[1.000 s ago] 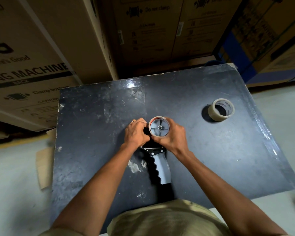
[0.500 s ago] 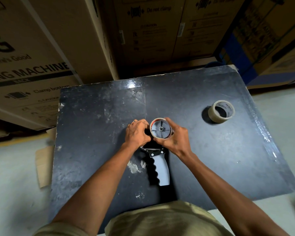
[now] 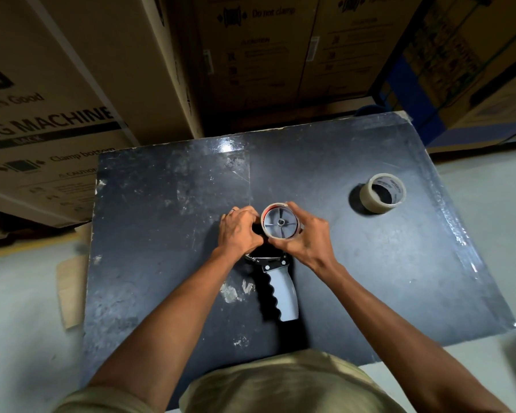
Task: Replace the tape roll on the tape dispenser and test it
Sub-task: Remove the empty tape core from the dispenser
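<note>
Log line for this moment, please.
step: roll at hub | left hand: on dispenser | right hand: gripping roll | spare roll: on table

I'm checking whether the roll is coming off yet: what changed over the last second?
Very little. Both hands, left hand and right hand, stay around the roll on the dispenser hub, fingers shifting only slightly. The dispenser still lies on the black board, and the spare tape roll has not moved.
</note>
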Demonstrator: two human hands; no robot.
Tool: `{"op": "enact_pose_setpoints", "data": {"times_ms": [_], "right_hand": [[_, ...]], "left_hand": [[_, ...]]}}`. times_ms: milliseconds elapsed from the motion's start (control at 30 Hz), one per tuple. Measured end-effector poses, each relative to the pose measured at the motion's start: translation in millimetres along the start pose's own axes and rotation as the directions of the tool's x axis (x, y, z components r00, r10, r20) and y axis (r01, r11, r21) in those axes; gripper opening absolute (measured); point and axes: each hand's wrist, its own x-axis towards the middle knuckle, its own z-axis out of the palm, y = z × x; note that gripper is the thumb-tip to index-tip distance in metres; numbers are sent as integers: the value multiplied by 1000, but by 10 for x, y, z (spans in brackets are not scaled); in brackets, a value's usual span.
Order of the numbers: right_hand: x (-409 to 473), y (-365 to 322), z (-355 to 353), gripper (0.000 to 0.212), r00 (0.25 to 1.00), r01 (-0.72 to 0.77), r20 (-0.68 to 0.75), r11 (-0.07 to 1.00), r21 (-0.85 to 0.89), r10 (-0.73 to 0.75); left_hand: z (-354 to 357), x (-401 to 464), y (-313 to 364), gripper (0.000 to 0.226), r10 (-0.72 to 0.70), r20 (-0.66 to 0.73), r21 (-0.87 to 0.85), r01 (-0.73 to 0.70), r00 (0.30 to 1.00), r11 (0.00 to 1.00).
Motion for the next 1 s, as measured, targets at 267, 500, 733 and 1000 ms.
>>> {"op": "enact_pose_setpoints", "data": {"times_ms": [267,500,733,1000], "right_hand": [[117,13,-79,65,997,-52,63,998,40,49],[-23,32,-21,75,997,-80,-11,993,88,81],[104,-10,-129,68,997,-57,58,995,82,52],[-24,93,-22,89,993,-115,31,980,164,111]], "left_hand": [[12,19,-3,30,4,9,5,-4,1000,1000],[17,4,-4,31,5,-12,-3,-5,1000,1000],[15,20,1,31,-7,1,-8,7,1000,1000],[47,33,-14,36,-32,-23,-26,32,999,999]]}}
